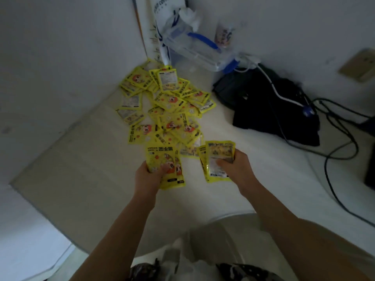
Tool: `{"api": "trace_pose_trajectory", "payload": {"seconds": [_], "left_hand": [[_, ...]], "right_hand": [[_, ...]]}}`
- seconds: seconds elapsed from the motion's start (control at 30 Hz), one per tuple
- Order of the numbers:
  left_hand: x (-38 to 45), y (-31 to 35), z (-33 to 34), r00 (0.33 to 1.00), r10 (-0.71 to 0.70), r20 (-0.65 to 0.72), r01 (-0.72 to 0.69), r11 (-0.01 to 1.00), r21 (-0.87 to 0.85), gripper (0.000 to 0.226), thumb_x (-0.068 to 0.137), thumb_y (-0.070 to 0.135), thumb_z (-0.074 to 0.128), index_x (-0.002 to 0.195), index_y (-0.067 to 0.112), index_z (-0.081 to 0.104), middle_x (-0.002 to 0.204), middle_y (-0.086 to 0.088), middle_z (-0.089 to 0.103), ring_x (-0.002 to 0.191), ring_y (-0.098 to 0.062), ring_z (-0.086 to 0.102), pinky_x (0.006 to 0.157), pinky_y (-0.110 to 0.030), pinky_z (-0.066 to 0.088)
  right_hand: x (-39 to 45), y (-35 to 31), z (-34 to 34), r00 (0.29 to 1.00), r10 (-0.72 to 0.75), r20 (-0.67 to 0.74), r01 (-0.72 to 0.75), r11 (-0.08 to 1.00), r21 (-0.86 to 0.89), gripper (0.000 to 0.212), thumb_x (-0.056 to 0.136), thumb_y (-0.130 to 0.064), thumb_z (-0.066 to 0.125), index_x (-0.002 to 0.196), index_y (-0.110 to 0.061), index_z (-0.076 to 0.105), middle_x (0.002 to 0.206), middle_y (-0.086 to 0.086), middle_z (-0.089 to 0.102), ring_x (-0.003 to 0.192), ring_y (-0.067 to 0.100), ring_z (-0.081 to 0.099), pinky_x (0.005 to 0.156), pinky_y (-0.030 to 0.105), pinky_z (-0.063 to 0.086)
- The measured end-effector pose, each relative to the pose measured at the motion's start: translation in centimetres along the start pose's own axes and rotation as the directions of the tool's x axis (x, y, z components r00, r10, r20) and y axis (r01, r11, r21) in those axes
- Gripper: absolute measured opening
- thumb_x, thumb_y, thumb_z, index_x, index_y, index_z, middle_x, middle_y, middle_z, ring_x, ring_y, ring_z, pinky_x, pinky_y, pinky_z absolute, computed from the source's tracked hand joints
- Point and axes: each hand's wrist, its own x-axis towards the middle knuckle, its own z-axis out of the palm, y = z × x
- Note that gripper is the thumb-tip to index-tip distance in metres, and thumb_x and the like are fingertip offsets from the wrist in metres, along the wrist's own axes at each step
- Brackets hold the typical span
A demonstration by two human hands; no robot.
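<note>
A heap of several yellow sachets point(166, 102) with a red cartoon print lies spread over the white table point(223, 189), running from the back corner toward me. My left hand point(149, 175) grips a small stack of yellow sachets point(164, 159), printed side up. My right hand point(237, 167) holds another small stack of sachets point(218, 159), label side up, thumb pressed on top. Both hands hover just in front of the heap's near end.
A clear plastic box with blue clips point(194, 47) and a white paper bag point(162, 21) stand in the back corner. A black bag point(269, 110) with white and black cables point(334, 138) lies to the right. A white wall panel point(60, 67) borders the left.
</note>
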Motion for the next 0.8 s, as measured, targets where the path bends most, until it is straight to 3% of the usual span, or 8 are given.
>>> {"api": "trace_pose_trajectory", "payload": {"seconds": [0.23, 0.4, 0.63, 0.8], "left_hand": [[-5.0, -3.9, -1.0, 0.991, -0.006, 0.13, -0.018, 0.983, 0.184, 0.029, 0.076, 0.015, 0.079, 0.102, 0.015, 0.068, 0.095, -0.007, 0.074, 0.085, -0.026, 0.072, 0.074, -0.049, 0.06], [-9.0, -5.4, 0.9, 0.967, 0.024, 0.254, -0.106, 0.944, 0.314, 0.028, 0.072, 0.015, 0.081, 0.092, 0.019, 0.062, 0.091, -0.002, 0.07, 0.081, -0.019, 0.068, 0.065, -0.033, 0.056], [-16.0, -8.7, 5.2, 0.897, 0.029, 0.442, -0.221, 0.894, 0.39, 0.026, 0.072, 0.013, 0.081, 0.09, 0.015, 0.062, 0.08, 0.001, 0.067, 0.067, -0.01, 0.062, 0.055, -0.023, 0.046], [-22.3, -12.3, 8.8, 0.823, -0.036, 0.567, -0.276, 0.847, 0.454, 0.028, 0.076, 0.013, 0.078, 0.099, 0.014, 0.062, 0.084, 0.003, 0.07, 0.07, -0.009, 0.065, 0.055, -0.021, 0.048]], "right_hand": [[-9.3, 7.4, -0.5, 0.976, 0.129, -0.173, -0.12, 0.991, 0.063, 0.025, 0.081, -0.006, 0.065, 0.105, -0.012, 0.066, 0.103, 0.011, 0.071, 0.095, 0.03, 0.067, 0.085, 0.049, 0.056], [-15.1, 11.6, -2.3, 0.93, 0.207, -0.303, -0.169, 0.975, 0.147, 0.019, 0.078, -0.008, 0.066, 0.095, -0.017, 0.066, 0.096, 0.01, 0.072, 0.09, 0.028, 0.069, 0.081, 0.05, 0.057], [-23.4, 18.1, -5.7, 0.854, 0.322, -0.409, -0.2, 0.928, 0.315, 0.019, 0.077, -0.005, 0.066, 0.089, -0.02, 0.067, 0.09, 0.006, 0.073, 0.086, 0.025, 0.07, 0.079, 0.051, 0.058], [-30.1, 23.9, -9.0, 0.785, 0.41, -0.463, -0.214, 0.882, 0.419, 0.022, 0.078, -0.003, 0.065, 0.076, -0.025, 0.063, 0.08, 0.001, 0.069, 0.086, 0.027, 0.069, 0.077, 0.046, 0.059]]}}
